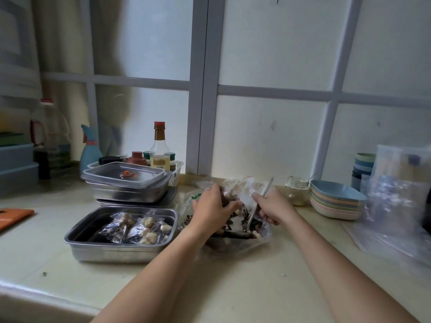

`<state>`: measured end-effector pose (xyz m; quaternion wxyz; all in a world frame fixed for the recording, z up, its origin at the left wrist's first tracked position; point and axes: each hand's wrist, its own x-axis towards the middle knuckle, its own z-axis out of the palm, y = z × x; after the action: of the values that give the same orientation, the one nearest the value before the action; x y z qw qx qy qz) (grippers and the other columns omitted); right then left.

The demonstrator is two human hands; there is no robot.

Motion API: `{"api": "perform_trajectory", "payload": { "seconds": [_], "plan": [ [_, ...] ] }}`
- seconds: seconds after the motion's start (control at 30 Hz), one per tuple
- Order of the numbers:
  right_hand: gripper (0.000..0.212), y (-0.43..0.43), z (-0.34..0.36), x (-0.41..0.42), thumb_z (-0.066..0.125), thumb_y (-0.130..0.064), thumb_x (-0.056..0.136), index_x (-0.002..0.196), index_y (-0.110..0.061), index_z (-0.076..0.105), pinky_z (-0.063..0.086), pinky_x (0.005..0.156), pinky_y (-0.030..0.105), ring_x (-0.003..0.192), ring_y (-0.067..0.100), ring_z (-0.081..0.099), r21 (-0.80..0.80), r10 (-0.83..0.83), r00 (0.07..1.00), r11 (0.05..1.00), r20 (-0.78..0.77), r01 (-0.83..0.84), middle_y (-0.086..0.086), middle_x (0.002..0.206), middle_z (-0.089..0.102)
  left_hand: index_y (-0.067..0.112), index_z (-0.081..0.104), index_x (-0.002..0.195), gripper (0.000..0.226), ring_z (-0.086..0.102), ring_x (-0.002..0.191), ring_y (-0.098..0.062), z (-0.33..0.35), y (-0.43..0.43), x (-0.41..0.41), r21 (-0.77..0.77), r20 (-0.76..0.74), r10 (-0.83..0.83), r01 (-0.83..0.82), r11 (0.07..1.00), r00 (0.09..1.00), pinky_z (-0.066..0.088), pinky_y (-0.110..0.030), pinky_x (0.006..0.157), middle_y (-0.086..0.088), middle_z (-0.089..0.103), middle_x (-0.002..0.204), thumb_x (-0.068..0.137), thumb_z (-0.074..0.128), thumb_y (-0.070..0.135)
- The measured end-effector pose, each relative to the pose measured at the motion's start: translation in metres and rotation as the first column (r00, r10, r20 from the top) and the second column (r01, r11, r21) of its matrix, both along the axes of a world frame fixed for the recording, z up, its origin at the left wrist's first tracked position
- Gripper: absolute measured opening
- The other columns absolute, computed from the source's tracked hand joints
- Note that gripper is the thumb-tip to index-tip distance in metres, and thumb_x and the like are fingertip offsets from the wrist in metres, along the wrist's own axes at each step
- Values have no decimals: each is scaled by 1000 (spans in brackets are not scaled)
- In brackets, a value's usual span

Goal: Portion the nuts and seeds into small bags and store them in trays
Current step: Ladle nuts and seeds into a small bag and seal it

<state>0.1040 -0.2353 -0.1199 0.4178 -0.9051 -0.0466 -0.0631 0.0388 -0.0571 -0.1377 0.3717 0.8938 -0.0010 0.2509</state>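
A large clear bag (235, 243) of mixed nuts and dark seeds lies open on the counter in front of me. My left hand (213, 207) grips a small clear bag (235, 187) with some nuts in it, held just above the large bag. My right hand (271, 207) holds a metal spoon (253, 220) whose bowl dips into the nuts. To the left, a steel tray (77, 236) holds several filled small bags (140, 227).
Stacked steel trays with a clear lid (126, 177) stand behind the filled tray, with sauce bottles (159, 148) beyond. A glass jar (296, 191), stacked coloured bowls (335, 201) and loose plastic bags (396, 206) are at right. An orange board (12, 216) lies far left.
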Motion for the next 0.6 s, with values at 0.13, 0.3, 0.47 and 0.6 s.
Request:
{"api": "perform_trajectory", "payload": {
  "seconds": [0.13, 0.3, 0.47, 0.6],
  "plan": [
    [48, 4, -2, 3, 57, -53, 99, 75, -11, 64, 37, 47, 25, 50, 16, 54, -230, -10, 999, 973, 49, 21, 4, 64, 63, 18, 52, 127, 59, 62, 108, -22, 0, -1, -1, -28, -9, -22, 22, 999, 1000, 48, -49, 102, 2, 66, 110, 86, 74, 54],
    [54, 8, 2, -4, 59, -63, 94, 71, -14, 62, 34, 51, 26, 60, 18, 56, -381, 22, 999, 925, 35, -7, 3, 68, 63, 13, 55, 123, 44, 63, 95, -16, 5, -1, -7, -140, 41, -20, 26, 990, 999, 55, -36, 89, 2, 65, 104, 94, 71, 41],
    [42, 12, 4, -8, 61, -41, 98, 64, -17, 53, 41, 59, 32, 58, 22, 55, -320, 37, 985, 947, 166, 18, -1, 59, 55, 17, 49, 114, 30, 65, 92, -17, 7, -1, -9, -220, 78, -46, 62, 974, 996, 58, -42, 87, 1, 66, 99, 98, 66, 35],
    [18, 20, 18, -22, 53, -14, 100, 96, -25, 66, 51, 61, 27, 65, 15, 66, 71, 248, 933, 959, 263, -275, 1, 92, 73, 12, 48, 110, 30, 65, 90, -22, 9, -1, -10, -279, 96, -53, 78, 957, 994, 59, -46, 83, -5, 64, 97, 99, 65, 34]
  ]
}}
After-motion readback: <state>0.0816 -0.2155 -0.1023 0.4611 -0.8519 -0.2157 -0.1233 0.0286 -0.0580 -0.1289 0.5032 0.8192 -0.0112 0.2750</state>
